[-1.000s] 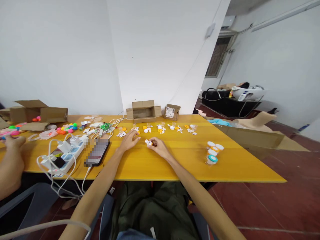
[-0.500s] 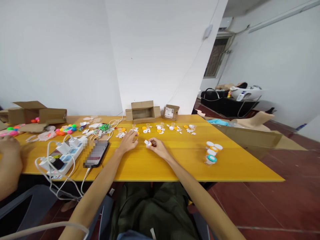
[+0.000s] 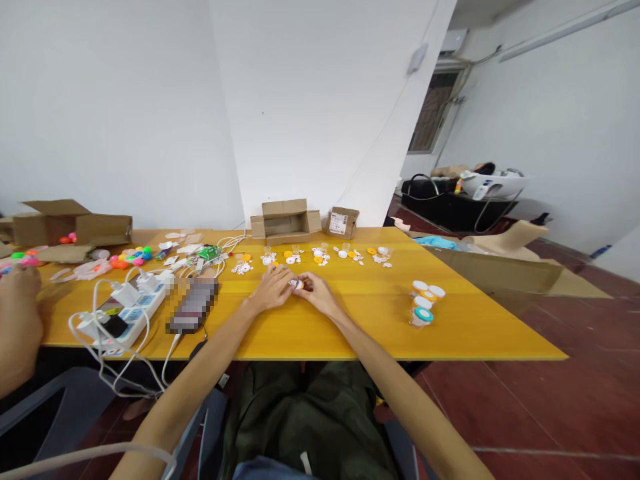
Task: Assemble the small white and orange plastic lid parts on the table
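Observation:
My right hand (image 3: pixel 317 295) has its thumb and fingers closed round a small white-and-orange plastic piece (image 3: pixel 297 285), just above the table. From the left, my left hand (image 3: pixel 271 289) reaches up to the same piece, its fingertips bunched at its edge. Whether those fingertips pinch a tiny part is too small to make out. Just beyond both hands lie small piles of white plastic parts (image 3: pixel 243 266), with orange rings (image 3: pixel 319 261) and small clear cups (image 3: pixel 347 247) among them.
Small jars with white and orange lids (image 3: pixel 429 295) and one teal-lidded jar (image 3: pixel 423 316) stand at the right. An open cardboard box (image 3: pixel 286 227) is at the back. A phone (image 3: pixel 193 307), power strip (image 3: pixel 143 313) and cables lie left, near another person's hand (image 3: pixel 20 293).
My left hand has moved right, away from the pile of white parts, to meet the piece in my right hand. My right hand stays nearly in place.

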Demonstrator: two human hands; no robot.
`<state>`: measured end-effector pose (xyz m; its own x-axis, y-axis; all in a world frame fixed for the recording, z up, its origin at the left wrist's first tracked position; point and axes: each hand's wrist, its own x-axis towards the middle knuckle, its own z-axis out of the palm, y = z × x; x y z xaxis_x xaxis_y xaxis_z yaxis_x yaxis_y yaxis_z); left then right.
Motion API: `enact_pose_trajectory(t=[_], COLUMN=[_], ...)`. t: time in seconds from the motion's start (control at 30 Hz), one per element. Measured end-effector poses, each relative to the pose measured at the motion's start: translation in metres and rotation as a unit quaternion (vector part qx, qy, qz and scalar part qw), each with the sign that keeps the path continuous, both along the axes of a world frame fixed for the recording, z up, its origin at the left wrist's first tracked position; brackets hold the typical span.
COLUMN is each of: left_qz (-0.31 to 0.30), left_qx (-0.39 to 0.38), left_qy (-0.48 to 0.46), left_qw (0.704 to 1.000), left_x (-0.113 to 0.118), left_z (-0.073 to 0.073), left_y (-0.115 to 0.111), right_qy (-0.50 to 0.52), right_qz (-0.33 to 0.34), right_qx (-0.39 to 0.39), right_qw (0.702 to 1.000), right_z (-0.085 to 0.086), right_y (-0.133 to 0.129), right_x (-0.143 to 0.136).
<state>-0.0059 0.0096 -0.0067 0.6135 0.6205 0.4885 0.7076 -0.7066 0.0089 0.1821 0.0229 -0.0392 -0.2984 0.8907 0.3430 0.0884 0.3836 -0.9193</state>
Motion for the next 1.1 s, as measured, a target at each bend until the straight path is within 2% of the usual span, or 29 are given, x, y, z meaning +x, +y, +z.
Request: enact_pose_trajectory(t=[0.27,0.5,0.93,1.1], left_qz=[-0.013,-0.003,-0.023,-0.027], left_qx=[-0.03,-0.048,0.009,0.043], left_qy=[0.01,0.006,0.02,0.039], left_qw=[0.999,0.999,1.0,0.998], left_x=[0.0021,0.0018,-0.0005,0.0004], left_z=[0.0083,0.0067,0.0065,0.0041], left_y=[-0.0039,-0.0025,-0.0016,0.0004], right_qy=[0.006,0.018,0.05,0.036], right_qz=[-0.003,0.009,0.009,0.034], right_qx=[-0.001,-0.015,-0.02,-0.007], right_qw=[1.0,1.0,0.999,0.999], right_z=[0.002,0.0036,0.003,0.0015], right_y=[-0.0012,-0.002,0.0021,0.0028], right_x=[0.0008,0.0006,0.0026,0.0045])
